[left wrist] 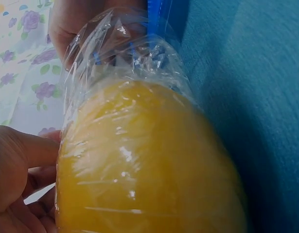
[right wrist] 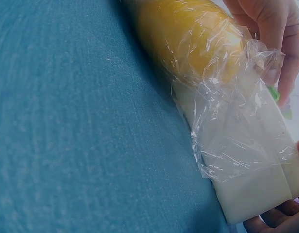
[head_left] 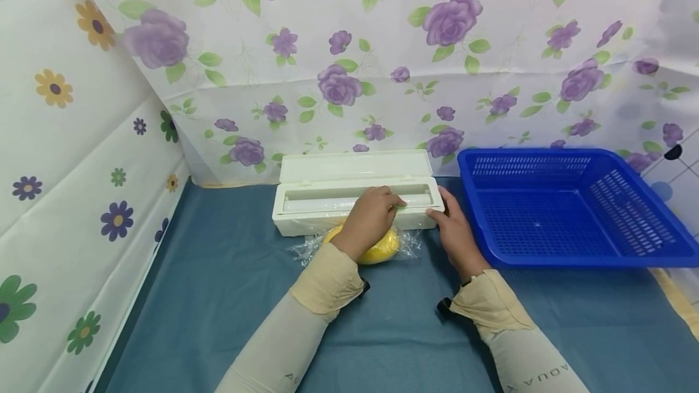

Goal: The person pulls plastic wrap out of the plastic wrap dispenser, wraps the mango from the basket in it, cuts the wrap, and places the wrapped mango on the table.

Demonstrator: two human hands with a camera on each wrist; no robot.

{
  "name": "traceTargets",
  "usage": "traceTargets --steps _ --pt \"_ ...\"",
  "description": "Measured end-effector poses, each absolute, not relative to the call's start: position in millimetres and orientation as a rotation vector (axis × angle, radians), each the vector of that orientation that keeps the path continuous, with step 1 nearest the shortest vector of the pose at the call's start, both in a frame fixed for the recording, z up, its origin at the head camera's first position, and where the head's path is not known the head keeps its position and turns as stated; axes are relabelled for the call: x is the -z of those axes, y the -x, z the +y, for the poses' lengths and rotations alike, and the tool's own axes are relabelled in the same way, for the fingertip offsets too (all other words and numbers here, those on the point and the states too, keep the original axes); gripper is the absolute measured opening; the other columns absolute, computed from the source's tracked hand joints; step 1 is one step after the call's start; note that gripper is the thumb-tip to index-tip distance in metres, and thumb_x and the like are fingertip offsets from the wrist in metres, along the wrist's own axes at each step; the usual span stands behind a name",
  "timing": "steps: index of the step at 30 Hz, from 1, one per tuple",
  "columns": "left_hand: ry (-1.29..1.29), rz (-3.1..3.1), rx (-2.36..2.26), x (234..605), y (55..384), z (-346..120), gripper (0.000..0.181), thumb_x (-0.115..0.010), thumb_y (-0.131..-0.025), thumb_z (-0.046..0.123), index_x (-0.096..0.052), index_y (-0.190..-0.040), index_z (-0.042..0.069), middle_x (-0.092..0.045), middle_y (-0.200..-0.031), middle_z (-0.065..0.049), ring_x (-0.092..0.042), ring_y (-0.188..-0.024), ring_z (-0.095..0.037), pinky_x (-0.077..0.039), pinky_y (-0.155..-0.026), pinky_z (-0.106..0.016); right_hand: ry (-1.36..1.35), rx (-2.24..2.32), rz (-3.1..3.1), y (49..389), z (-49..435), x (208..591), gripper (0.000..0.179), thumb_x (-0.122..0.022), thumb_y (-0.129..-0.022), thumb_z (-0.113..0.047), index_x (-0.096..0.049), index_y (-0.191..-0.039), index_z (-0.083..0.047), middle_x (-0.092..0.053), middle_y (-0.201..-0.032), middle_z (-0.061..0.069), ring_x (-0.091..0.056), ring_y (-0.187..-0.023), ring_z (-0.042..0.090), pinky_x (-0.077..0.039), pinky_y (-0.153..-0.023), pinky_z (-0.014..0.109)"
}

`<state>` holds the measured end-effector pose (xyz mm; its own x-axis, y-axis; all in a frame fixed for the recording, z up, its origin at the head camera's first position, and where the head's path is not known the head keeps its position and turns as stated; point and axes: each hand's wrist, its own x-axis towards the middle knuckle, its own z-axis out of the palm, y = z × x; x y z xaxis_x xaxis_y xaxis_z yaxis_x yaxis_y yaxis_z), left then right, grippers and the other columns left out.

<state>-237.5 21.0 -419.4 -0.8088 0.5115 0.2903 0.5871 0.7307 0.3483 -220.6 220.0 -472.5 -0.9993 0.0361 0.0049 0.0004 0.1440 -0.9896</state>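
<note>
A white plastic wrap dispenser box [head_left: 295,224] stands with its lid [head_left: 355,165] raised and a roll of clear film [head_left: 311,205] inside. My left hand [head_left: 368,220] reaches over its front edge and pinches a small green slider [right wrist: 273,93] there. My right hand [head_left: 457,235] grips the box's right end, thumb on top and fingers at the side. Against the front of the box lies a smooth yellow oval fruit [left wrist: 144,165], covered in cling film [right wrist: 232,131] with loose crumpled ends. The left forearm partly hides it in the head view.
To the right of the box is a blue plastic basket [head_left: 540,217] with perforated sides. A blue-green cloth [head_left: 229,296] covers the table. Behind hangs a flowered curtain [head_left: 306,47], with another flowered sheet [head_left: 71,156] at the left.
</note>
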Motion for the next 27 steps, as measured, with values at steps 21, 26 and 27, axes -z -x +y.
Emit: traceTargets --steps 21,26,27 --pt "0.887 -2.723 0.704 422.9 235.1 15.1 0.025 -0.055 -0.104 0.01 -0.077 -0.115 0.015 -0.07 -0.102 -0.003 -0.064 -0.096 -0.02 -0.054 -0.09 -0.031 0.054 -2.067 -2.351 216.9 216.6 467.1 0.063 -0.044 -0.107 -0.011 -0.014 -0.163 -0.01 -0.019 -0.168 0.013 -0.021 -0.155 0.028 -0.022 -0.125 0.051" --pt "0.883 -2.715 0.695 422.6 235.9 16.1 0.025 -0.055 -0.104 0.01 -0.077 -0.115 0.015 -0.07 -0.103 -0.002 -0.064 -0.096 -0.02 -0.054 -0.09 -0.031 0.048 -2.051 -2.359 218.4 219.1 469.8 0.063 -0.044 -0.107 -0.013 -0.015 -0.163 -0.013 -0.019 -0.168 0.011 -0.021 -0.155 0.027 -0.022 -0.125 0.05" --pt "0.883 -2.716 0.694 422.6 235.8 16.1 0.025 -0.055 -0.104 0.01 -0.077 -0.115 0.015 -0.07 -0.103 -0.003 -0.064 -0.095 -0.02 -0.054 -0.089 -0.031 0.047 -2.047 -2.361 218.4 219.2 470.1 0.063 -0.044 -0.107 -0.013 -0.015 -0.163 -0.013 -0.019 -0.168 0.011 -0.021 -0.155 0.027 -0.022 -0.125 0.05"
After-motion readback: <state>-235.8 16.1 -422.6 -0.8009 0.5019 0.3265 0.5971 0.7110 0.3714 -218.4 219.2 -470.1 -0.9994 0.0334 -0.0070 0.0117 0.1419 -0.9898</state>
